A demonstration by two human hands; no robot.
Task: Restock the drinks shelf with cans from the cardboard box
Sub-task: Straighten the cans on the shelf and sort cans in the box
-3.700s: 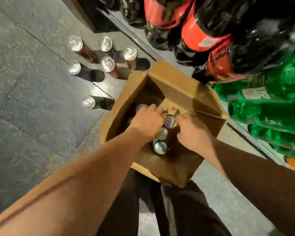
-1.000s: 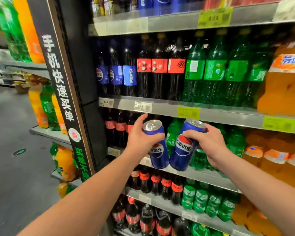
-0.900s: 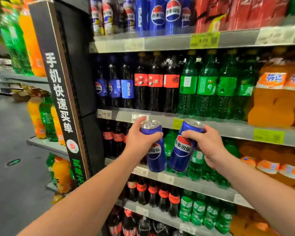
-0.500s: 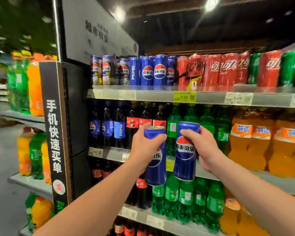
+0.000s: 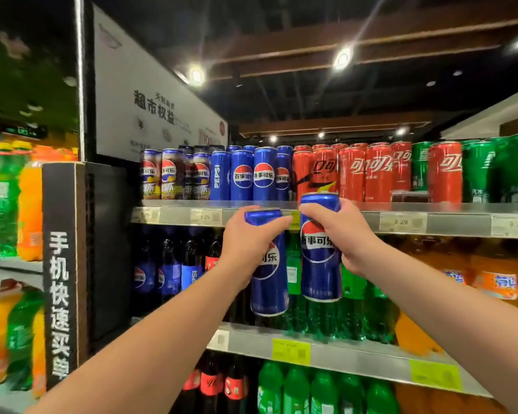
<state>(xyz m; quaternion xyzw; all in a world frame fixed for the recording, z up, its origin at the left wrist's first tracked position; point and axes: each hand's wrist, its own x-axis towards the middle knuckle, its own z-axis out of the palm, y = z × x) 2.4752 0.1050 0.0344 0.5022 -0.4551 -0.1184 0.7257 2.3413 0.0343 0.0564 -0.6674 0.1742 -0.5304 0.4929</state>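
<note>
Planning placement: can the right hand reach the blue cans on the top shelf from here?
Probably yes: the right hand, gripping its can, is just below the top shelf with nothing between. The blue cans fill the front row, though.

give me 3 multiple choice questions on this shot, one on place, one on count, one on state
1. On the top shelf, where do the shelved blue cans stand relative to the red cans?
A. left of them in the view
B. right of them in the view
C. behind them

2. How many cans does the person hold?
A. one
B. two
C. three

3. What is the left hand doing?
A. hanging open
B. gripping a blue can
C. pressing a price tag

Answers:
1 A, the blue row sits left of the red row.
2 B, the left can is in the left hand and the right can is in the right hand.
3 B, its fingers curl round the left can.
</note>
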